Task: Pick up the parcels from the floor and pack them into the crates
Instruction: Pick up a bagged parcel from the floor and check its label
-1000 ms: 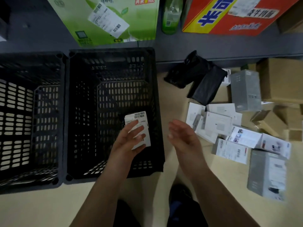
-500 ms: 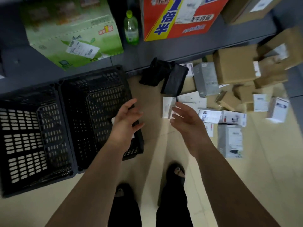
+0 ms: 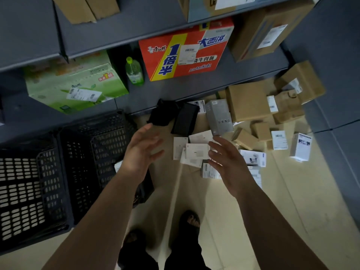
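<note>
Perforated black plastic crates (image 3: 64, 172), brown matt cardboard boxes (image 3: 247, 101), glossy pale floor tiles (image 3: 233, 221).

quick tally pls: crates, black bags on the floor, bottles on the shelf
crates: 2 (left crate, right crate)
black bags: 2 (crumpled bag, flat bag)
bottles: 1 (green bottle)
total: 5

Pale tiled floor (image 3: 214, 201) at 6 o'clock, dimly lit. Grey metal shelving (image 3: 155, 22) at 12 o'clock holds a red carton (image 3: 185, 53), a green carton (image 3: 74, 88) and a green bottle (image 3: 134, 72).
</note>
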Tool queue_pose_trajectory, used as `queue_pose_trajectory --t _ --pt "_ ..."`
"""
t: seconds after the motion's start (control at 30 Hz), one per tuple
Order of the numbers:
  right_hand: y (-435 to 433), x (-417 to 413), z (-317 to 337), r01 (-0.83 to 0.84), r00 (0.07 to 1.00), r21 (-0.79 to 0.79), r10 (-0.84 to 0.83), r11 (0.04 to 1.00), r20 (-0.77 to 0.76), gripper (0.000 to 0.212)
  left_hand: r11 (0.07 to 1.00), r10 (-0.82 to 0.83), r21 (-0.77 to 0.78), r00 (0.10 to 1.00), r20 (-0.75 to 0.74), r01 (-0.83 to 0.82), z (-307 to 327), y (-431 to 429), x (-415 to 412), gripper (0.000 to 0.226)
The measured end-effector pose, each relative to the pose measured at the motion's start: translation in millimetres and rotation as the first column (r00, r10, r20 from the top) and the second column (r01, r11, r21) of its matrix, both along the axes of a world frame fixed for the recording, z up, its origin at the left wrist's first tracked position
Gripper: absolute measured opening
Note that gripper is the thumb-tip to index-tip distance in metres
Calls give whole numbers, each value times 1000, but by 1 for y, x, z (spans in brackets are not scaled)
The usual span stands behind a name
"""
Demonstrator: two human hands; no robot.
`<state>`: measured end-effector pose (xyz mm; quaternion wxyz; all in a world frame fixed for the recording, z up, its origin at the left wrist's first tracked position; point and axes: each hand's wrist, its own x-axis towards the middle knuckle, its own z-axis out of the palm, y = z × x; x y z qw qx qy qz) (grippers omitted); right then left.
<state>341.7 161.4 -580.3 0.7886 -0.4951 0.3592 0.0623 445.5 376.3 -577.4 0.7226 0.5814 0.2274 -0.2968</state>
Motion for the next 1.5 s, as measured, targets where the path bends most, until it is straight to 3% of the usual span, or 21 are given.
queue_pose_trajectory --t 0.27,0.6,0.9,1.0,1.2,1.37,1.43,1.5 --pt "-20 45 -18 34 999 55 -34 998 -10 41 999 19 36 997 -71 -17 -19 -20 31 39" --pt "-7 134 -54 127 985 126 -110 984 -135 37 999 -12 48 990 -140 19 -59 -27 140 35" --pt "-15 176 -116 138 971 168 -100 976 -218 44 999 40 17 975 -218 -37 -136 -38 204 36" --pt "-26 204 -158 193 951 237 -122 952 -284 30 996 92 18 963 -255 -90 -173 -47 219 34" --pt "-38 271 -266 114 944 199 -44 973 -326 23 991 102 117 950 -297 -70 -269 -67 245 36" --pt "-40 329 -358 -33 926 61 53 998 -374 31 974 108 224 944 -313 -37 -342 -86 266 41" --pt "-37 346 -388 -60 922 41 72 997 -381 28 967 112 253 939 -325 -28 -363 -95 275 28" --pt "-29 357 -414 -56 928 48 70 997 -366 45 969 115 248 927 -357 -25 -378 -104 281 22"
